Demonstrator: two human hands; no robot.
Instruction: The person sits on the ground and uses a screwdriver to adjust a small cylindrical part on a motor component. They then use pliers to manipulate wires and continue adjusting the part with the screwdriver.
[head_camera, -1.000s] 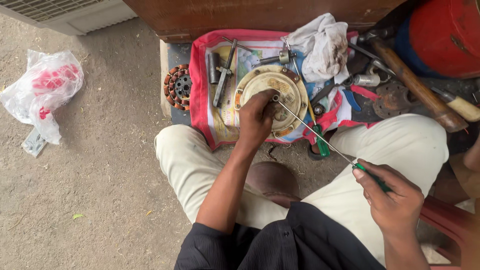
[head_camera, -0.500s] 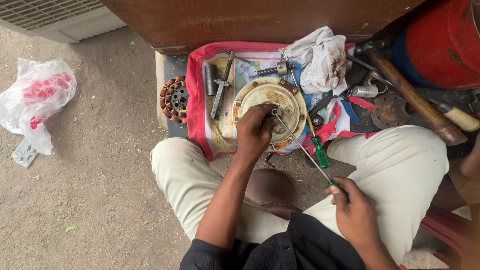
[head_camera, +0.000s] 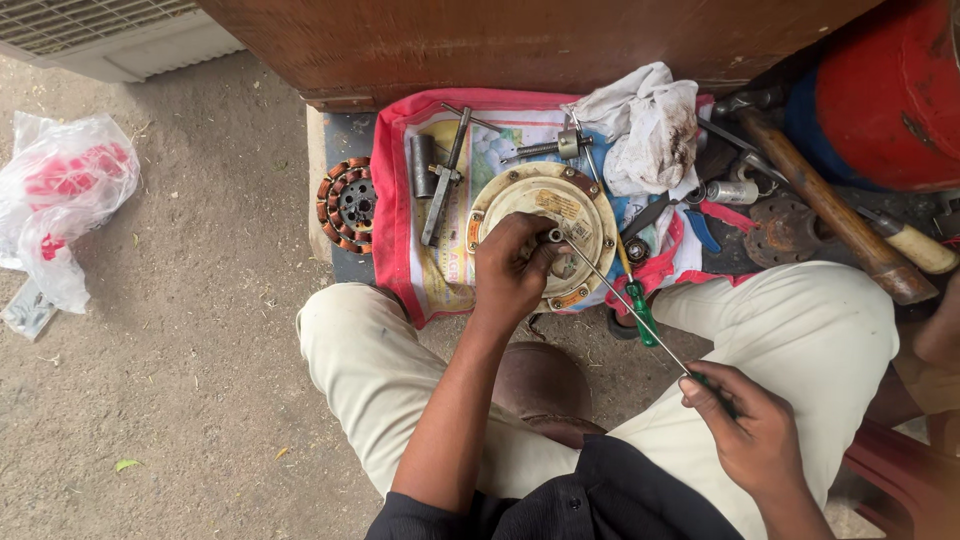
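A round cream-coloured motor housing (head_camera: 530, 200) lies on a red-edged cloth (head_camera: 392, 180) between my knees. My left hand (head_camera: 512, 268) rests on the housing's centre, its fingers closed around the tip of a long thin screwdriver (head_camera: 622, 298). The shaft of that tool slants down to the right into my right hand (head_camera: 748, 428), which grips its dark handle. A second screwdriver with a green handle (head_camera: 641, 327) lies under the shaft, by my right knee.
A copper-wound stator (head_camera: 348, 203) sits left of the cloth. A metal puller (head_camera: 443, 175), a dirty white rag (head_camera: 648, 125), a wooden-handled hammer (head_camera: 830, 215) and a red cylinder (head_camera: 885, 95) lie around. A plastic bag (head_camera: 62, 200) rests on the ground at left.
My right hand has drawn back and down along the long screwdriver. The left hand stays on the housing's centre. The view has shifted slightly.
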